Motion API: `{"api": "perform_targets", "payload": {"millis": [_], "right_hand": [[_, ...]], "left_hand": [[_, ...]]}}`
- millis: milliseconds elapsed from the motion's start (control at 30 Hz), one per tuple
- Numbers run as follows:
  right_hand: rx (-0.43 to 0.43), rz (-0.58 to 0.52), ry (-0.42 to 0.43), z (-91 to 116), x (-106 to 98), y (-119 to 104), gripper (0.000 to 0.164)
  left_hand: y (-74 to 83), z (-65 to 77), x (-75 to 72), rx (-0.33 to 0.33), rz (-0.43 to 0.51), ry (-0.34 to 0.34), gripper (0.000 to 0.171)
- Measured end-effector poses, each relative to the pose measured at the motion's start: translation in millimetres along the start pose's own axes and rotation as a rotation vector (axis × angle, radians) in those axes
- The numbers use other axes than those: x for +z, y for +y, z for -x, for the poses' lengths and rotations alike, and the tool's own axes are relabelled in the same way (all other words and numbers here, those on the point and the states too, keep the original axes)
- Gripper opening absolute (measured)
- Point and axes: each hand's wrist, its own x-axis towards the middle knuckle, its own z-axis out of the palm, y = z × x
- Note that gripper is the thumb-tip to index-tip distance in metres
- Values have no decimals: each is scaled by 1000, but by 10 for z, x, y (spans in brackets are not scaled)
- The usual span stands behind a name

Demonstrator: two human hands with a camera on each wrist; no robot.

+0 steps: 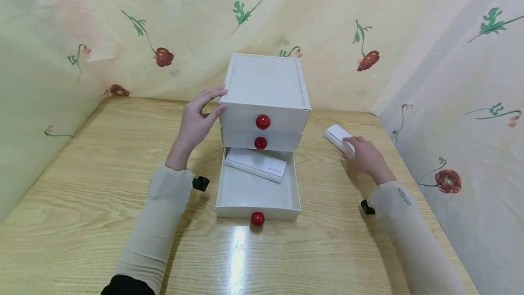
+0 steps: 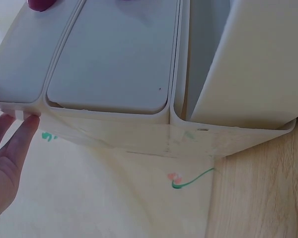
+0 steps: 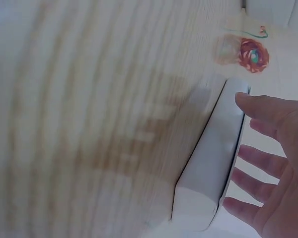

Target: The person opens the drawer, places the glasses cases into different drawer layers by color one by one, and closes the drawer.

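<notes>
A white drawer unit (image 1: 268,81) with round red knobs stands on the table. Against its upper left corner rests my left hand (image 1: 197,119), fingers fairly straight; in the left wrist view its fingertips (image 2: 31,121) touch the side wall. The bottom drawer (image 1: 258,199) is pulled out and holds a white oblong box (image 1: 255,164) with small dark lettering. To the right, a similar white box (image 1: 337,136) lies on the table. My right hand (image 1: 366,158) holds it from above, thumb (image 3: 251,103) over its near side and fingers along its upper edge.
The wood-grain table (image 1: 123,204) ends at a flower-printed cloth backdrop (image 1: 196,22) behind and on both sides. Upper and middle drawers are closed above the open one, whose front with its red knob (image 1: 257,219) juts forward between the forearms.
</notes>
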Motion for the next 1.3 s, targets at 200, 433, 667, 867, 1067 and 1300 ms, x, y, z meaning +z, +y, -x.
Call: {"api": "perform_targets", "payload": {"millis": [200, 433, 667, 867, 1067, 1300], "right_hand": [[26, 11, -26, -85, -11, 38, 54], [44, 36, -77, -158, -9, 81, 61], [58, 39, -104, -173, -5, 108, 66], [78, 43, -105, -150, -24, 72, 66], [71, 45, -108, -79, -56, 36, 63], [8, 53, -39, 73, -127, -51, 64]], "left_hand": [[-4, 0, 6, 6, 4, 3, 34], [-19, 2, 10, 6, -3, 6, 34], [-25, 3, 11, 5, -7, 4, 34], [-16, 3, 12, 6, 7, 7, 35], [-5, 5, 16, -5, 8, 12, 34], [-12, 2, 12, -3, 8, 10, 34]]}}
